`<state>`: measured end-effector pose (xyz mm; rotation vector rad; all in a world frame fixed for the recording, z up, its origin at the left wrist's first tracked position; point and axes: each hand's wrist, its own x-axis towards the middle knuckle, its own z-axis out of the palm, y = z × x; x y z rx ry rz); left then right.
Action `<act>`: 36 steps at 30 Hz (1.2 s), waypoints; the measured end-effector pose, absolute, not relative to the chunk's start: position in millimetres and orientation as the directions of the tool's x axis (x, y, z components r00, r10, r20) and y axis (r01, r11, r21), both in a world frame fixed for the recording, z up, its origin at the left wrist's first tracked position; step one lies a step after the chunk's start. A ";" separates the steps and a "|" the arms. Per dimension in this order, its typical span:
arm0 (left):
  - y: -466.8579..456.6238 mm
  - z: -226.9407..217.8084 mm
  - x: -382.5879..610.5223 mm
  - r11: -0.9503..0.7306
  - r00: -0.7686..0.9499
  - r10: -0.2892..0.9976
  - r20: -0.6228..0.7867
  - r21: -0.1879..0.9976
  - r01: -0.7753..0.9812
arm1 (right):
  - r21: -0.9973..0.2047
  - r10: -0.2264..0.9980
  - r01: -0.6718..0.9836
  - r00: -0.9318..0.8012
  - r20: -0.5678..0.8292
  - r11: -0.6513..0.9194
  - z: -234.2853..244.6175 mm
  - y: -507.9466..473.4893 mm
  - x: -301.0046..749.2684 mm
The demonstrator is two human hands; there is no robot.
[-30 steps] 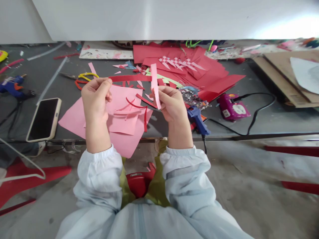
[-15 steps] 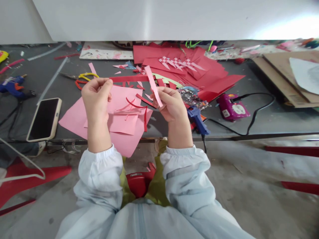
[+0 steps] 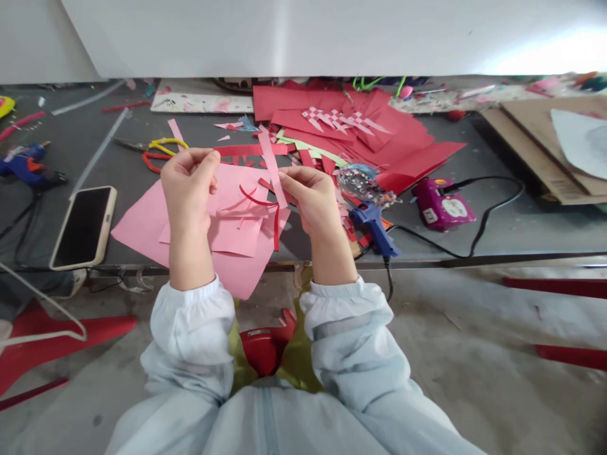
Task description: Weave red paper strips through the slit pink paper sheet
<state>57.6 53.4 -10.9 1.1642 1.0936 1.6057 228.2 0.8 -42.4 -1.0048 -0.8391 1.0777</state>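
Observation:
Between thumb and fingers, my left hand (image 3: 190,180) pinches the left end of a red paper strip (image 3: 241,150), which stretches level to the right. My right hand (image 3: 310,193) is closed on a pink paper strip (image 3: 271,161), held near its lower part. The pink strip slants across the red one close to its right end; whether they touch is hard to tell. Beneath the hands lie pink paper sheets (image 3: 237,240) with thin cut strips on top, among them a curved red strip (image 3: 276,230). The large sheet hangs over the table's front edge.
Scissors (image 3: 161,146) lie behind my left hand, a phone (image 3: 85,227) to its left. Red sheets (image 3: 408,145) with woven red-and-pink pieces (image 3: 341,120) are piled at the back. A blue glue gun (image 3: 374,224), a purple box (image 3: 443,205) with a cable, and cardboard (image 3: 535,151) sit rightward.
My right hand has shifted left with the pink strip, which now crosses the red strip further from its right end. My left hand has moved slightly right.

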 end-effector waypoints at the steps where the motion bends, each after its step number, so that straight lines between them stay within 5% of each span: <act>1: 52.4 -10.7 58.7 -0.255 -0.200 0.954 0.224 0.956 -0.144 | -0.940 0.964 -0.304 0.255 0.075 0.153 -42.7 0.6 226.5; 9: 43.6 -9.8 72.7 -0.250 -0.111 0.966 0.233 0.952 -0.179 | -0.924 0.967 -0.339 0.231 0.103 0.179 -40.9 1.6 216.4; 19: 43.3 -10.6 79.1 -0.235 -0.082 0.971 0.223 0.951 -0.201 | -0.957 0.963 -0.183 0.191 0.191 0.226 -43.6 1.1 211.7; 25: 41.3 -9.0 80.8 -0.225 -0.064 0.974 0.217 0.961 -0.159 | -0.966 0.953 -0.060 0.194 0.234 0.250 -44.0 2.5 211.8; 36: 30.6 -4.6 90.4 -0.279 -0.043 0.960 0.277 0.958 -0.060 | -0.962 0.945 -0.075 0.222 0.240 0.262 -39.9 -0.2 209.4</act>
